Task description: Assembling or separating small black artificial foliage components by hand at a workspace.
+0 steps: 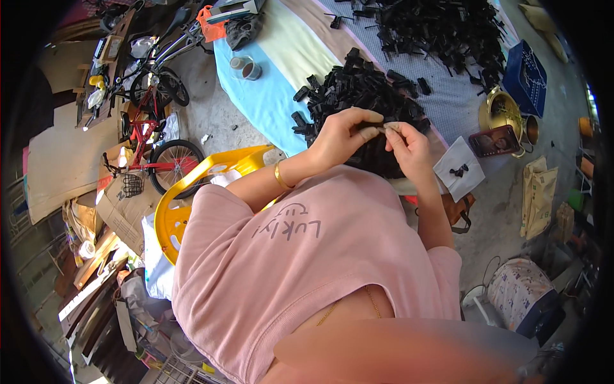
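My left hand (348, 136), with a gold bangle at its wrist, is closed, thumb and fingers pinched together. My right hand (409, 148) is pinched too, its fingertips meeting the left ones. Whatever lies between the fingertips is too small to make out. Both hands are over the near side of a heap of small black plastic parts (348, 86), which lies on a striped cloth (291, 48). Beside my right forearm, a white sheet of paper (455, 187) bears a few tiny black pieces (458, 171).
A larger heap of black parts (441, 32) spreads at the far right. Right of my hands are a phone (494, 141), a gold-coloured pot (500, 110) and a blue plastic basket (526, 80). A yellow plastic chair (173, 208) and a red bicycle (144, 131) stand left; cups (251, 70) sit far left.
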{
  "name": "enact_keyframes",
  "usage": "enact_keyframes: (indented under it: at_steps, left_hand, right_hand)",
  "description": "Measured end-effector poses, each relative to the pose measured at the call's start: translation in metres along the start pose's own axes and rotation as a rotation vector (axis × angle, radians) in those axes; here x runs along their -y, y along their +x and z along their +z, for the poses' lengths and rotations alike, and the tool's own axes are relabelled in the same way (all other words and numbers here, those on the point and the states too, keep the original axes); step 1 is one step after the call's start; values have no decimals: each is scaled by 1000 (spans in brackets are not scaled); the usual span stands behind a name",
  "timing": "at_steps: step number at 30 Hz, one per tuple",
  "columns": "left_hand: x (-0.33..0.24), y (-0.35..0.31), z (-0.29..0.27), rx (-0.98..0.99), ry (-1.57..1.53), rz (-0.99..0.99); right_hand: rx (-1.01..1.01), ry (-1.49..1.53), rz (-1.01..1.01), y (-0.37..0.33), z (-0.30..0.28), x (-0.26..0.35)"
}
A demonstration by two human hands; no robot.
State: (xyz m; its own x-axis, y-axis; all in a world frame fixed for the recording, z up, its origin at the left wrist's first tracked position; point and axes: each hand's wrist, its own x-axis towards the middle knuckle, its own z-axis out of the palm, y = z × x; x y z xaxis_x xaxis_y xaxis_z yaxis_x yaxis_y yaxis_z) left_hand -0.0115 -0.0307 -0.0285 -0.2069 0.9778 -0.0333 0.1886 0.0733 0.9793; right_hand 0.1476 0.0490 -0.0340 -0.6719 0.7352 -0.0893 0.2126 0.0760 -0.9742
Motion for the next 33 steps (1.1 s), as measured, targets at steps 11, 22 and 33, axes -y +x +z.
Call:
enact_keyframes:
  at_steps: [11,22,33]
  left_hand:
    - [36,-5,-88,-409,-486,-236]
    - [53,0,-79,-365,-685,-389]
    - [40,-5,-94,-434,-628,-228]
  right_hand:
    - [-66,-4,75,30,-38,-13]
    - [-359,-862,-29,177,-33,-95]
    - [-307,-774,53,181,-36,-103]
